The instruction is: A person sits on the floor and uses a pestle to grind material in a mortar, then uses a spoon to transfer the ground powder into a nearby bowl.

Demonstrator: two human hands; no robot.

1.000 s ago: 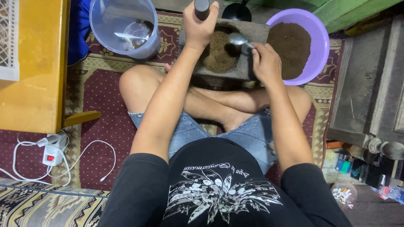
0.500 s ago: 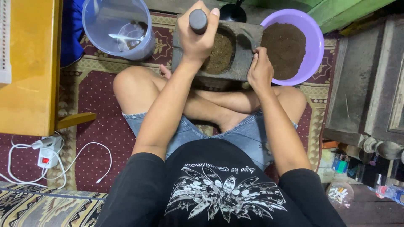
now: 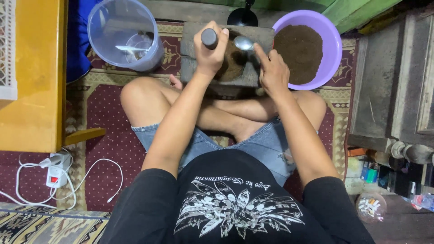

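A seated person's left hand is clenched around a dark, round-ended pestle, fingers wrapped tight on its shaft, at the upper centre of the frame, while the right hand pinches the handle of a shiny metal spoon between fingers and thumb, the forefinger stretched along it. Both tools sit over a grey stone mortar, a rough rectangular block resting on the carpet just beyond the person's crossed legs; its hollow holds a mound of coarse brown ground material, and the spoon's bowl hovers just above that mound. Touching the mortar's right end, at the upper right of the frame, stands a smooth lilac plastic bowl, round and nearly brimful of the same dark brown grounds. To the upper left, apart from the mortar, a translucent bluish plastic bucket contains a smaller clear cup and a pale utensil lying across it. Beneath everything spreads a maroon patterned carpet with a beige border. A yellow wooden cabinet fills the left edge, and below it, at lower left, a white power adapter trails looping white cable.
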